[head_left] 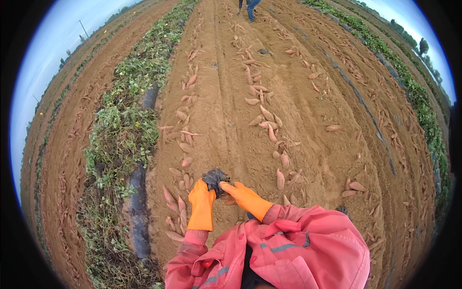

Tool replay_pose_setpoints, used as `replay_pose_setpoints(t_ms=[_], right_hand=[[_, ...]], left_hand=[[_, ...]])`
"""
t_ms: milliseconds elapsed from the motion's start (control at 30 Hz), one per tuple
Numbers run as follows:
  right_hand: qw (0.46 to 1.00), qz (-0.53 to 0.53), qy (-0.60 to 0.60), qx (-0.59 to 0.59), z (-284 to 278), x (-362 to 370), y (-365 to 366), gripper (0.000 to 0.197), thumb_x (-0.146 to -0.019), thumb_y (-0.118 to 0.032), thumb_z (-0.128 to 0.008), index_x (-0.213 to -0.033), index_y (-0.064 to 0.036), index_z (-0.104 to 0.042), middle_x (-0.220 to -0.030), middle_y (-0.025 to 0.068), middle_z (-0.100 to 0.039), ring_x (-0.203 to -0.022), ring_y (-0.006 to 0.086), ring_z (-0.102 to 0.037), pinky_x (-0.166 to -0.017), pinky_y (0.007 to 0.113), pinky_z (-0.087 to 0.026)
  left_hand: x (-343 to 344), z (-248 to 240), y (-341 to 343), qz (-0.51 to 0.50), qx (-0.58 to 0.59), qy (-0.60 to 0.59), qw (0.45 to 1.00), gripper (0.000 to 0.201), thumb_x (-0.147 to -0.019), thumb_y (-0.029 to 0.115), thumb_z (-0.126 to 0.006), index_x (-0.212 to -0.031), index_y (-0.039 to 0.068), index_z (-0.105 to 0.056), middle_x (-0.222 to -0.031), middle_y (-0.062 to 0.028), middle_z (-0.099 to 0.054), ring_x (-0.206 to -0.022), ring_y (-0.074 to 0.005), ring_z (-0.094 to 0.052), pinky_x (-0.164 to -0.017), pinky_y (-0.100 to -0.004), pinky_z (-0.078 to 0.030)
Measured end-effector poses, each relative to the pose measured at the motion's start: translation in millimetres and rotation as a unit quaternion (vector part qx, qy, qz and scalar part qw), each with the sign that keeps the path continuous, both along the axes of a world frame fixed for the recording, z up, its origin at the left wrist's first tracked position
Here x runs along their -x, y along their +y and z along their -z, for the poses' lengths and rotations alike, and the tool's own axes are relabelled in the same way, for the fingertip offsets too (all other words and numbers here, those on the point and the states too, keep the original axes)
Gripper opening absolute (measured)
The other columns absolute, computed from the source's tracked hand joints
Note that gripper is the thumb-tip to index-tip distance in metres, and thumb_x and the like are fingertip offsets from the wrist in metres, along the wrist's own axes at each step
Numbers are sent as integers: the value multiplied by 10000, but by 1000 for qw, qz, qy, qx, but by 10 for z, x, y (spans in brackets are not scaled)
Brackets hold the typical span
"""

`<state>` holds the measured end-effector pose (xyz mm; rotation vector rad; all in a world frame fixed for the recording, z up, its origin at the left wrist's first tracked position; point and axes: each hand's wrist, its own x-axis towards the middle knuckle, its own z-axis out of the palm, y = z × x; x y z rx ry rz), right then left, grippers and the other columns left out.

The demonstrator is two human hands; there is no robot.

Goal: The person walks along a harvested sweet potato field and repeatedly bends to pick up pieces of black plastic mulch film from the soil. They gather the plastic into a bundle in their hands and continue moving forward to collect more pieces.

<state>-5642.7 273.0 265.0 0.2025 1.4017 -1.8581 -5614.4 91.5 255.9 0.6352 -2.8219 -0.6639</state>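
Observation:
A crumpled wad of dark plastic film (216, 182) is held between my two hands, above the bare soil. My left hand (201, 195), in an orange glove, grips its left side with the fingers partly hidden behind it. My right hand (236, 192), gloved the same way, closes on its right side, thumb across the edge. Just left of my left hand lie several sweet potatoes (182, 204) in a row on the soil. Another row of sweet potatoes (280, 179) runs ahead to the right of my right hand.
Leafy green vines (126, 120) form a strip at the left, with black plastic film (139, 212) along its edge. A long dark film strip (358, 94) lies across the soil on the right. Far ahead, a person in blue trousers (252, 8) stands among the rows.

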Motion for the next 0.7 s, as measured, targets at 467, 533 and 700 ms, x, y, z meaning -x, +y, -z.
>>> replay_pose_setpoints(t_ms=[467, 533, 700], right_hand=[[980, 116, -93, 130, 950, 7, 548, 549, -997, -366, -666, -1438, -43, -624, -1304, 117, -713, -1101, 259, -741, -960, 463, -595], [978, 155, -93, 101, 1172, 8, 713, 540, -999, -345, -670, -1440, -36, -623, -1297, 112, -717, -1095, 256, -744, -942, 459, -598], [972, 233, 1, 5, 1654, -146, 1361, 374, -1044, -227, -609, -1384, -78, -655, -1291, 122, -721, -1121, 289, -733, -925, 463, -603]], left_hand=[[-372, 446, 429, 271, -153, 133, 941, 569, -828, 146, -866, -1349, 90, -644, -1330, -183, -683, -1160, -351, -715, -954, -449, -586], [-464, 737, 325, 213, -284, 77, 932, 568, -853, 138, -854, -1373, 82, -634, -1320, -179, -693, -1124, -318, -738, -943, -429, -590], [-754, 1774, -372, 82, -349, -19, 933, 540, -958, 177, -798, -1421, -3, -585, -1238, -171, -716, -1086, -232, -710, -953, -363, -573]])
